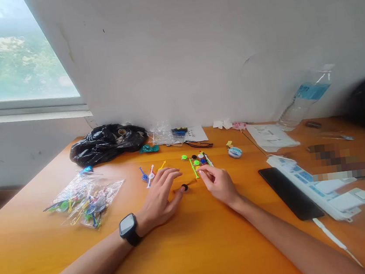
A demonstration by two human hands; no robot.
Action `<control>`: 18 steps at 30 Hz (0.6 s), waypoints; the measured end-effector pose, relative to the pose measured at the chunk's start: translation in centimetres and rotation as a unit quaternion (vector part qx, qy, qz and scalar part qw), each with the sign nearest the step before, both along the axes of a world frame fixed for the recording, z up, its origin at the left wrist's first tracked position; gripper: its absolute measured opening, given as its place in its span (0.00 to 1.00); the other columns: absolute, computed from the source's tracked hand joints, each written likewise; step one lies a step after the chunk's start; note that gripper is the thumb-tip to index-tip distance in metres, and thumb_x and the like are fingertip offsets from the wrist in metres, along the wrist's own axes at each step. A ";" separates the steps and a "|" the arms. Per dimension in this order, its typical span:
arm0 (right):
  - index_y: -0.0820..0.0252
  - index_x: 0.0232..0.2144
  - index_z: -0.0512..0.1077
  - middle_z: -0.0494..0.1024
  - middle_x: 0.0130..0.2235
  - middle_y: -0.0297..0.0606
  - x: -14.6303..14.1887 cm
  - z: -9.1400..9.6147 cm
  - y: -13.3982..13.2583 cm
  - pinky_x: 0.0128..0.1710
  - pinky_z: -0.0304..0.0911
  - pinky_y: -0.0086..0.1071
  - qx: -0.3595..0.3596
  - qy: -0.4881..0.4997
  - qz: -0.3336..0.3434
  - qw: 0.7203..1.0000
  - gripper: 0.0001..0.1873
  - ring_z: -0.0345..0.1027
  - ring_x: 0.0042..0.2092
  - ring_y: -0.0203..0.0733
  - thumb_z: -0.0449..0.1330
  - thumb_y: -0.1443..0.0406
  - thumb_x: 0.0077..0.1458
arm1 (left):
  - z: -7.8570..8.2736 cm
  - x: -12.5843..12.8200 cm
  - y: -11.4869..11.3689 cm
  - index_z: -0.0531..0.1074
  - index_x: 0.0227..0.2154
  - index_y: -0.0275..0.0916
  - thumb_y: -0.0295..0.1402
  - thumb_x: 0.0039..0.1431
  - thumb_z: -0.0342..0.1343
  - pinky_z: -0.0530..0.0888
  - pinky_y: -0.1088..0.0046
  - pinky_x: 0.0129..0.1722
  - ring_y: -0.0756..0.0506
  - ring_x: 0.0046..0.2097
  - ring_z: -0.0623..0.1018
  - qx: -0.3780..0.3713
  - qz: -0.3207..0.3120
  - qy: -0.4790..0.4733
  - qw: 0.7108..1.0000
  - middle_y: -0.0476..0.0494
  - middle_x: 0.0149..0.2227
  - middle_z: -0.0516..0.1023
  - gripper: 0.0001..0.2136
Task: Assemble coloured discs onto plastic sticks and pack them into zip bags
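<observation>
Black disc [185,187] by left hand [163,197], fingers loosely parted | right hand [220,184] curled, grip unclear | bottle label [313,91] unreadable

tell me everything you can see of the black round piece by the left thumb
The black round piece is small and disc-like, with a plastic look. It is at the thumb tip of the left hand, which seems to touch it. A thin blurred shape, possibly its stem, extends toward the right hand. Whether it rests flat on the wooden-looking table can't be told.
</observation>
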State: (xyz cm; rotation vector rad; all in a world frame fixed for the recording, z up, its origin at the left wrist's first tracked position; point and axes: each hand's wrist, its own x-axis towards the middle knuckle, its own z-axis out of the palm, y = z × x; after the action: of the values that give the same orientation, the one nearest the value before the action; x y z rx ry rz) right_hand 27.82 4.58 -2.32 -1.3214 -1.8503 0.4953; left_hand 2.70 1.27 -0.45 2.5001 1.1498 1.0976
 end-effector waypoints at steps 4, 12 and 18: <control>0.54 0.38 0.79 0.63 0.20 0.30 -0.1 -0.2 -0.1 0.27 0.54 0.33 0.002 -0.002 0.005 1.000 0.15 0.57 0.23 0.40 0.56 0.55 0.68 | -0.2 0.2 -0.1 0.65 0.64 0.45 0.36 0.71 0.58 0.69 0.47 0.66 0.33 0.66 0.69 0.006 -0.023 0.030 0.999 0.37 0.63 0.73 0.21; 0.55 0.37 0.78 0.62 0.20 0.29 -0.1 -0.2 -0.1 0.27 0.52 0.33 0.007 0.004 0.000 1.000 0.14 0.55 0.23 0.39 0.57 0.56 0.68 | 0.3 -1.4 1.3 0.69 0.57 0.47 0.42 0.72 0.56 0.66 0.43 0.62 0.30 0.64 0.70 0.039 0.179 0.035 0.982 0.40 0.60 0.77 0.15; 0.55 0.36 0.77 0.62 0.20 0.28 -0.3 -0.3 -0.1 0.28 0.52 0.34 0.003 -0.001 0.006 1.000 0.13 0.56 0.23 0.39 0.57 0.57 0.68 | -0.2 -3.8 3.4 0.72 0.56 0.44 0.46 0.71 0.56 0.74 0.51 0.49 0.31 0.51 0.76 -0.037 0.234 0.099 0.966 0.36 0.56 0.77 0.17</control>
State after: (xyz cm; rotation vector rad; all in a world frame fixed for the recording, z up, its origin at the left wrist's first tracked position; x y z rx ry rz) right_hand 27.56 4.46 -2.63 -1.3084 -1.8621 0.4951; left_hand -1.08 4.63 -0.62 2.3842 1.8705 0.8833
